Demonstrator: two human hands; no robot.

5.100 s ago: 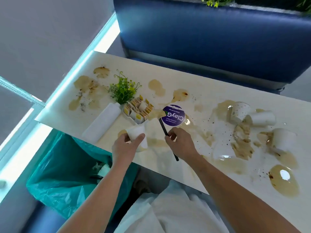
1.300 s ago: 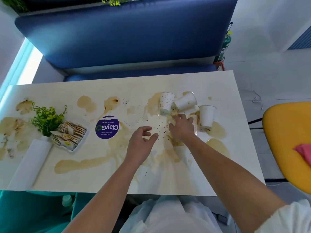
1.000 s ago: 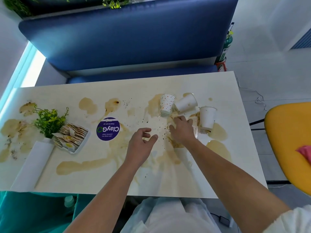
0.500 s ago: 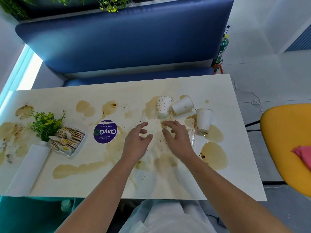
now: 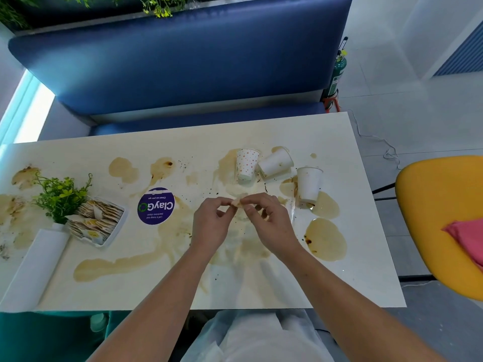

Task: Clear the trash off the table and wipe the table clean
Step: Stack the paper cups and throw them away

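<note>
The white table (image 5: 366, 278) is smeared with brown spills and dark specks. My left hand (image 5: 213, 226) and my right hand (image 5: 266, 220) meet over the middle of the table, fingertips pinching one small soggy brownish scrap (image 5: 237, 201) between them. Behind the hands stand a dotted paper cup (image 5: 246, 163) and a plain white cup (image 5: 309, 184), both upside down, with another white cup (image 5: 276, 163) lying on its side between them. A clear plastic sheet's edge (image 5: 293, 211) shows beside my right hand.
A purple round sticker (image 5: 156, 206), a tray of sachets (image 5: 98, 222), a small green plant (image 5: 61, 195) and a white roll (image 5: 34, 267) sit on the left. A teal trash bag (image 5: 39, 335) hangs below the near left edge. A yellow chair (image 5: 441, 223) holds a pink cloth (image 5: 467, 237).
Both hands came together and lifted a small wet scrap off the table; half a second ago they lay spread on the surface. Earlier my right hand reached among the cups.
</note>
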